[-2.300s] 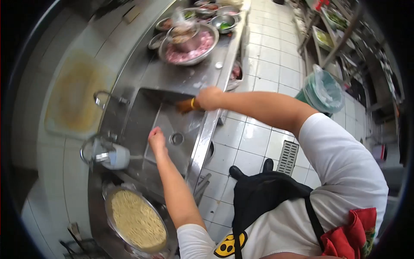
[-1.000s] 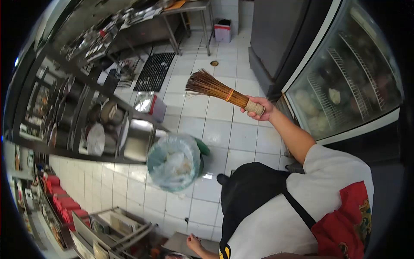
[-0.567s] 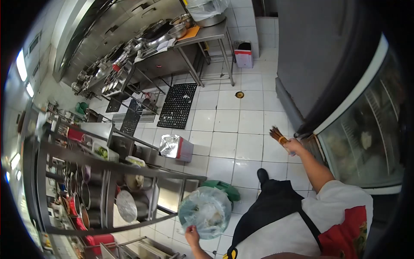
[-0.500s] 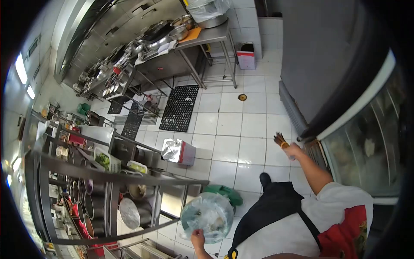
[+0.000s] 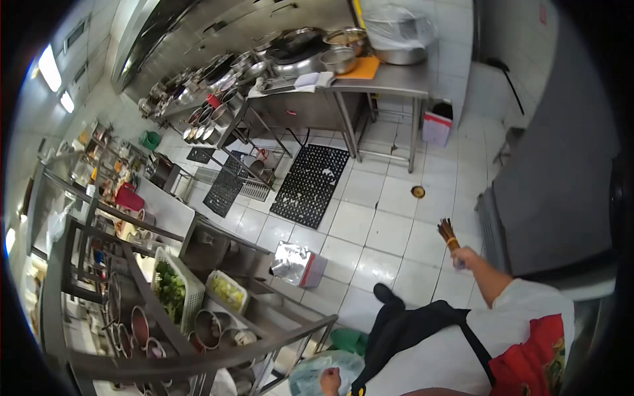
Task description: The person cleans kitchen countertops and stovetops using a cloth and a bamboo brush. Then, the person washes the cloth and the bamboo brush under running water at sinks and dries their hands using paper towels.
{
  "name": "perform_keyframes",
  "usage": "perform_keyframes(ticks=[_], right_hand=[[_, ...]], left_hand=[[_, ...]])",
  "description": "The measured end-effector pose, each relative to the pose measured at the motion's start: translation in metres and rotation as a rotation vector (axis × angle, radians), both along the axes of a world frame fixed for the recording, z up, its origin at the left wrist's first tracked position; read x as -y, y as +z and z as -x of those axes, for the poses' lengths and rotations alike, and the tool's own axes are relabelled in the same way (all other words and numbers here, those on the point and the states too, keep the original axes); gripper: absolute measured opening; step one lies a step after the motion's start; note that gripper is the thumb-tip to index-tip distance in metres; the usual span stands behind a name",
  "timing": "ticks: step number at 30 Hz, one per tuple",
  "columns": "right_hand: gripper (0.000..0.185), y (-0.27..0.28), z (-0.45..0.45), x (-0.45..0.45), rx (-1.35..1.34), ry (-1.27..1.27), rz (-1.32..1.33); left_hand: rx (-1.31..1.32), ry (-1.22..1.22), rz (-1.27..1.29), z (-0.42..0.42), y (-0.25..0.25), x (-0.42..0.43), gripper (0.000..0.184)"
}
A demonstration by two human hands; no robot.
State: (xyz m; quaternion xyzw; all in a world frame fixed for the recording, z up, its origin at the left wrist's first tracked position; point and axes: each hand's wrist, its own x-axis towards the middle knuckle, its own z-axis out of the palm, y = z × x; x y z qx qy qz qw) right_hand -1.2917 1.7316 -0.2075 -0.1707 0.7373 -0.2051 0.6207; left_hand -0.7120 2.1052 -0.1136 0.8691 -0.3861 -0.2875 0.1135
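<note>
My right hand (image 5: 467, 256) is closed around a bundle of thin brown sticks (image 5: 448, 232) with dark tips, bound by an orange-yellow band. Something pale and see-through shows below the fist. My left hand (image 5: 330, 381) hangs low at the bottom edge with its fingers curled; whether anything is in them is hidden. Behind it stands a round bin lined with a clear plastic bag (image 5: 309, 371), and a green lid or tub (image 5: 349, 340) lies beside that.
A steel rack (image 5: 218, 353) holding pots runs along the left, with a basket of leafy greens (image 5: 170, 290) and a tub of pale green pieces (image 5: 226, 291). A foil-topped box (image 5: 298, 263) sits on the tiles. Black mats (image 5: 310, 186) lie before the stove counter. A grey door-like panel (image 5: 561, 198) stands right.
My view has swung up and to the right, and I have stepped forward. The right hand still grips the bundle. My left hand and the bagged bin now sit lower in view.
</note>
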Motion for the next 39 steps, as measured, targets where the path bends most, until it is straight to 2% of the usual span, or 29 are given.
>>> perform_keyframes(ticks=[1,4,8,11,12,14,17,18,21,23,25,27,29,31,33,35,37,39], right_hand=[[0.022,0.031,-0.013,0.000,-0.146,0.013,0.001],[0.022,0.098,-0.040,0.046,0.058,-0.055,-0.071],[0.025,0.108,-0.048,0.110,0.150,0.005,0.000],[0.027,0.147,-0.084,0.172,0.208,0.021,0.134],[0.031,0.163,-0.102,0.197,0.217,0.017,0.174],[0.041,0.169,-0.124,0.252,0.292,0.095,0.222],[0.040,0.189,-0.180,0.353,0.422,0.176,0.311],[0.041,0.200,-0.202,0.391,0.517,0.188,0.352],[0.046,0.239,-0.270,0.498,0.671,0.241,0.443],[0.044,0.274,-0.320,0.569,0.770,0.248,0.569],[0.041,0.302,-0.364,0.641,0.767,0.207,0.684],[0.038,0.320,-0.400,0.715,0.664,0.141,0.733],[0.033,0.330,-0.425,0.787,0.510,0.086,0.807],[0.049,0.332,-0.443,0.857,0.285,-0.017,0.838],[0.068,0.311,-0.451,0.925,-0.164,-0.055,0.913],[0.074,0.320,-0.459,0.973,-0.537,0.079,0.677],[0.075,0.313,-0.458,1.011,-0.894,0.184,0.475],[0.071,0.259,-0.449,1.050,-1.223,0.289,0.356]], left_hand=[[-0.037,-0.003,-0.012,-0.003,-0.010,0.031,0.034],[-0.078,-0.043,0.012,-0.021,0.015,0.162,0.035],[-0.128,-0.180,0.063,-0.067,0.043,0.322,0.038],[-0.275,-0.053,0.186,-0.100,0.054,0.422,0.041],[-0.184,-0.059,0.091,-0.112,0.046,0.454,0.043],[-0.018,-0.025,-0.131,-0.129,0.022,0.485,0.047],[0.121,-0.404,-0.437,-0.142,0.007,0.507,0.051],[-0.113,-0.157,-0.202,-0.148,-0.015,0.508,0.049],[-0.290,0.196,0.021,-0.150,-0.012,0.533,0.047],[-0.155,0.245,0.079,-0.158,-0.027,0.532,0.043],[-0.017,0.197,-0.026,-0.153,-0.012,0.547,0.041],[-0.124,0.186,-0.179,-0.175,-0.031,0.564,0.040],[-0.173,0.161,-0.204,-0.198,-0.046,0.585,0.039],[-0.222,0.144,-0.167,-0.228,-0.062,0.623,0.038],[-0.287,0.128,-0.099,-0.265,-0.083,0.658,0.037],[-0.337,0.087,0.015,-0.311,-0.107,0.701,0.036],[-0.224,-0.087,0.047,-0.351,-0.086,0.761,0.035],[-0.242,0.108,-0.056,-0.372,-0.052,0.835,0.034]])
